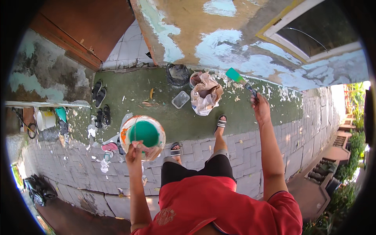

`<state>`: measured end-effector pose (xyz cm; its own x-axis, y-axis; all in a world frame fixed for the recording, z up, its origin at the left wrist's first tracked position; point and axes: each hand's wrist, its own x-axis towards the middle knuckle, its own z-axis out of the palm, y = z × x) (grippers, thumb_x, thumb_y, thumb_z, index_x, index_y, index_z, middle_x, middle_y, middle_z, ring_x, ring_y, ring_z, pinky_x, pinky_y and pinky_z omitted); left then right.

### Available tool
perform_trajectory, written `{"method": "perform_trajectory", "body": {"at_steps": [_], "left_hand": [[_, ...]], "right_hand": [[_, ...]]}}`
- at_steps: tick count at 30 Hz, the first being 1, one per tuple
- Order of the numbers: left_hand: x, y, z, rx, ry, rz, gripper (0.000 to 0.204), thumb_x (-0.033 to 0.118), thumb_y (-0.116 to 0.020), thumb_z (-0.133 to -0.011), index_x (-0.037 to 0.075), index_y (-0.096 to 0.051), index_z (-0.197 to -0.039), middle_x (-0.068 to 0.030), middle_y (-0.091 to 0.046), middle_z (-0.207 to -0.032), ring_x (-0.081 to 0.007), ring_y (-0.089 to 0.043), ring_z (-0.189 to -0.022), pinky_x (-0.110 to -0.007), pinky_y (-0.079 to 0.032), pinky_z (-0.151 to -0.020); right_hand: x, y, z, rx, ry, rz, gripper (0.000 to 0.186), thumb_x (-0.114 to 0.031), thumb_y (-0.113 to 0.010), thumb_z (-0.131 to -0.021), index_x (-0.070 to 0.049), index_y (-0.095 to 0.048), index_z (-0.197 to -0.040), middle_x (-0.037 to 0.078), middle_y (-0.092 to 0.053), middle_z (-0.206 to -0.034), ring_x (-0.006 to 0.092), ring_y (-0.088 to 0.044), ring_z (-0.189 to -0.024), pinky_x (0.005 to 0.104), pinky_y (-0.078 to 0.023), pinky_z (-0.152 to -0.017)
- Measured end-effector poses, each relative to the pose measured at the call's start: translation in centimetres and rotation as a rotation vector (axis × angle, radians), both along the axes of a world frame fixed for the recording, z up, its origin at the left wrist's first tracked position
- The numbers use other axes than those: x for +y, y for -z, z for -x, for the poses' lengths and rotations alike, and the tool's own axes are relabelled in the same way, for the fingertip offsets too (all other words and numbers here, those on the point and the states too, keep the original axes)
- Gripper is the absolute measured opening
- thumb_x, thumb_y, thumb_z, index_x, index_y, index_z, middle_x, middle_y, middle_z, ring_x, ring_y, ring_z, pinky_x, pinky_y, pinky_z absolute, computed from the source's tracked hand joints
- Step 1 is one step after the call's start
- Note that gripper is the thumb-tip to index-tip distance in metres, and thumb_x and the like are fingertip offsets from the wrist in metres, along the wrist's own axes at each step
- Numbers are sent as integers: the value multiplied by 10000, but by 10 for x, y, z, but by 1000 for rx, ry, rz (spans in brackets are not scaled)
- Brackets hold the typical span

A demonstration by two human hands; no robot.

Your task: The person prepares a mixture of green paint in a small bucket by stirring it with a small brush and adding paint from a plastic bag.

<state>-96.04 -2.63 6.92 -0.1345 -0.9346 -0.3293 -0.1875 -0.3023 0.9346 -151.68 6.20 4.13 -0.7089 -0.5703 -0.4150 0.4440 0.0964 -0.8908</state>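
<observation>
My left hand is closed at the near rim of a white paint bucket, by its thin handle. Orange and white smears mark the bucket's rim, and green paint shows inside. Out to the right, my right hand grips a paintbrush by its dark handle. Green covers the brush's wide end, which points up and left towards the patchy wall and is apart from the bucket. Whether the brush touches the wall I cannot tell.
On the green floor stand a crumpled paper sack, a black plastic bag and a clear plastic tub. Dark sandals lie at the left, near a white pail. Paint flakes litter the floor. A framed window is at upper right.
</observation>
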Motion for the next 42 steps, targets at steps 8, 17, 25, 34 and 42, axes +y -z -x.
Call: {"method": "perform_trajectory", "body": {"at_steps": [8, 17, 25, 34, 42], "left_hand": [[27, 52, 32, -136, -434, 66, 317, 287, -438, -1039, 22, -594, -961, -41, -560, -895, -150, -534, -900, -351, -430, -884], [102, 109, 62, 78, -851, -80, 288, 394, -527, -1025, 113, -526, -1088, -10, -548, -936, -136, -531, -914, -323, -427, -846], [141, 164, 84, 107, -1109, -186, 368, 397, -549, -1015, 104, -531, -1237, -22, -573, -1012, -154, -547, -969, -334, -442, -888], [163, 179, 90, 33, -1196, -235, 408, 402, -556, -1010, 101, -516, -1283, -29, -577, -1052, -163, -551, -998, -343, -442, -906], [155, 183, 94, 110, -1063, -220, 467, 410, -559, -1006, 97, -485, -1344, -46, -577, -1142, -177, -552, -1062, -370, -438, -945]], "right_hand": [[-124, 211, 177, -32, -334, -297, 333, -214, -619, -974, -16, -508, -1218, 92, -716, -1035, 134, -689, -839, 251, -450, -642], [-213, 427, 196, -182, -702, -473, 225, -293, -609, -987, -113, -608, -1123, -9, -695, -991, 84, -654, -870, 251, -424, -656], [-255, 553, 179, -199, -791, -449, 229, -294, -640, -967, -92, -638, -1074, -30, -607, -895, 91, -548, -759, 256, -386, -578], [-279, 593, 181, -135, -836, -489, 247, -347, -657, -944, -118, -658, -1037, -69, -570, -848, 50, -504, -772, 232, -358, -628], [-290, 586, 187, 43, -842, -457, 250, -330, -696, -924, -105, -666, -1028, -44, -577, -799, 71, -484, -691, 224, -355, -599]]}}
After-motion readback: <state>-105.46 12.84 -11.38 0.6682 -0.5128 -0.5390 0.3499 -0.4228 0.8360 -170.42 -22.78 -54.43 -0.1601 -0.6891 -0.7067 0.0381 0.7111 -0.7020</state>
